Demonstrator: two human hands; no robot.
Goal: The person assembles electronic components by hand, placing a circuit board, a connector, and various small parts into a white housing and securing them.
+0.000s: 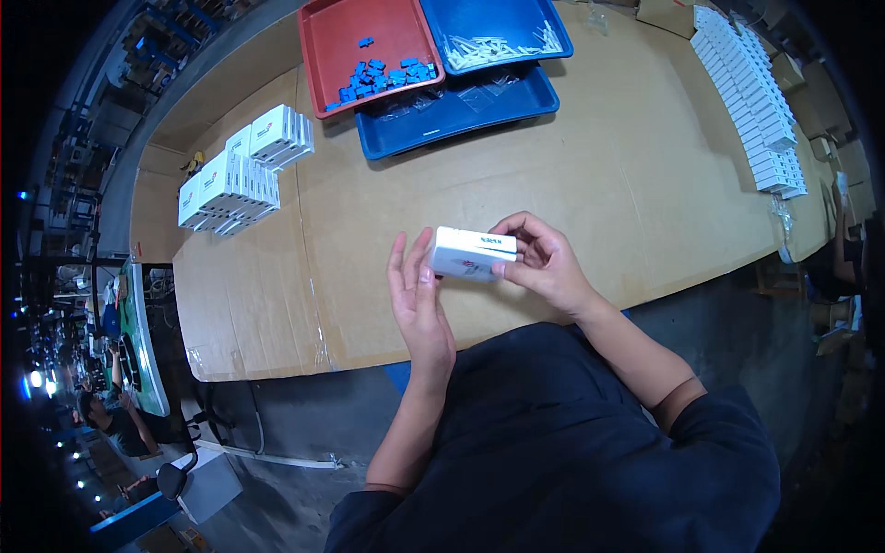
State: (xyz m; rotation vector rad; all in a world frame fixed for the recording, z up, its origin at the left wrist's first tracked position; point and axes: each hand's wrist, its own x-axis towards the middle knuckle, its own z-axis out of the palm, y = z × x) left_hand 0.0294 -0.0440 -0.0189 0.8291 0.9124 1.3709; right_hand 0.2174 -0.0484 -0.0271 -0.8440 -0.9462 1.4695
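A small white box with printing on its faces is held up over the near side of the cardboard-covered table. My right hand grips its right end, thumb on the near face and fingers behind. At the box's left end is my left hand, its fingers stretched upward and apart. The left thumb tip is against or very close to the box's corner; the exact contact is hard to tell.
Stacked white boxes stand at the left. A red tray holds blue pieces; a blue tray holds white sticks, above another blue tray with clear plastic bags. Long rows of white boxes line the right.
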